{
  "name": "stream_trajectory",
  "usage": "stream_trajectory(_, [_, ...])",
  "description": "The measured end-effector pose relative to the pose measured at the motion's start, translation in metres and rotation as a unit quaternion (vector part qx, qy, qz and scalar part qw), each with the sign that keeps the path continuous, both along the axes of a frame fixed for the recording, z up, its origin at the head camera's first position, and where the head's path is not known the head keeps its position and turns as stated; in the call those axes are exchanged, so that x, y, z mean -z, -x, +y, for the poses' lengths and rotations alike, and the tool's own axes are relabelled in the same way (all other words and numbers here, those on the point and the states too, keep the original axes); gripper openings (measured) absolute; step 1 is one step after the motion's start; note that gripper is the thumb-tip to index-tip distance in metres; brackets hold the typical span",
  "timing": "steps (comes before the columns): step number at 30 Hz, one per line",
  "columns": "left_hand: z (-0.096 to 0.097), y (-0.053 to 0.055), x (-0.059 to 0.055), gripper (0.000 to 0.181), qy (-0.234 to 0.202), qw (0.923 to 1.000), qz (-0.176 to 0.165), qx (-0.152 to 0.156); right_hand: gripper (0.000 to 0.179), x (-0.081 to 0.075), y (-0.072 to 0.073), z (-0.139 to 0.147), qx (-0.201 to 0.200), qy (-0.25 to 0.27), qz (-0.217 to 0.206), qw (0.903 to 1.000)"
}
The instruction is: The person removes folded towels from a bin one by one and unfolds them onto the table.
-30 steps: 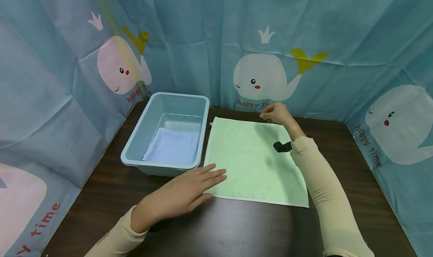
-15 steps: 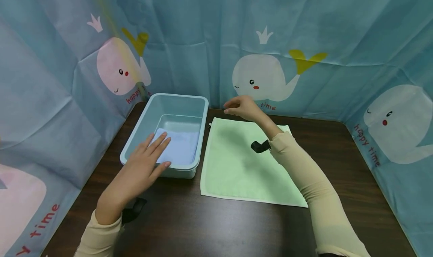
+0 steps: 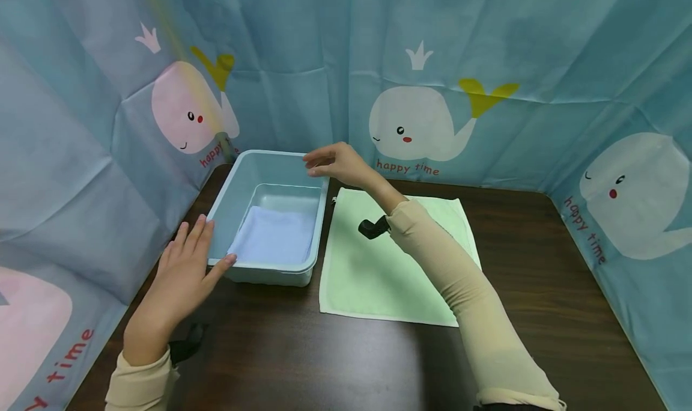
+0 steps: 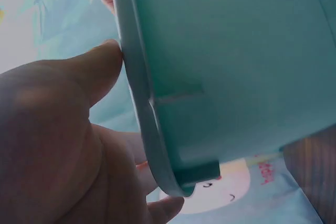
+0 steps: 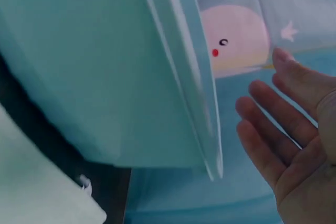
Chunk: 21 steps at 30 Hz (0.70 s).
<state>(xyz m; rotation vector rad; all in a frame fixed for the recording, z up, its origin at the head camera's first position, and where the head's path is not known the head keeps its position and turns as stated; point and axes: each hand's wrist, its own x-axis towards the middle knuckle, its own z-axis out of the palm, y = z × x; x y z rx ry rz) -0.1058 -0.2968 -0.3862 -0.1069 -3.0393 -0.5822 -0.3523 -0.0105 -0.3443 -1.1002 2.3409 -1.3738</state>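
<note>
A light blue plastic basin [image 3: 265, 269] stands at the left of the table, with a folded blue cloth [image 3: 277, 234] lying on its bottom. My left hand [image 3: 181, 279] is at the basin's near left corner, fingers extended along the outside and thumb at the rim [image 4: 134, 72]. Over the far right corner of the basin hovers my right hand [image 3: 340, 163]. Its fingers are loosely bent, and in the right wrist view a gap shows between the fingertips [image 5: 243, 127] and the rim. Neither hand has anything in its grasp.
A pale green cloth [image 3: 359, 285] lies flat on the dark wooden table [image 3: 346, 363], right of the basin and under my right forearm. Blue curtains [image 3: 303, 56] printed with whales hang close behind the table and along both sides.
My left hand has moved left from the green cloth, past the basin's front, to its near left corner. The right hand has travelled left from the cloth's far edge to the basin's far right corner.
</note>
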Motion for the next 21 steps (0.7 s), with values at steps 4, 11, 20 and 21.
stream_trajectory(4, [-0.003,0.001,0.001,0.087,-0.003,0.9999,-0.009,-0.012,0.039,-0.003,0.000,-0.019,-0.020,0.014,-0.025,0.9994])
stream_trajectory(11, [-0.003,0.002,0.004,0.093,-0.007,0.9996,-0.011,-0.024,0.044,-0.009,0.003,-0.058,-0.057,0.018,-0.044,0.9972])
stream_trajectory(20, [-0.003,0.004,0.006,0.093,-0.007,0.9995,-0.014,-0.027,0.048,-0.005,0.003,-0.095,-0.055,-0.004,-0.111,0.9923])
stream_trajectory(21, [-0.003,0.004,0.006,0.093,-0.007,0.9995,-0.014,-0.026,0.048,-0.004,0.002,-0.097,-0.055,-0.006,-0.119,0.9914])
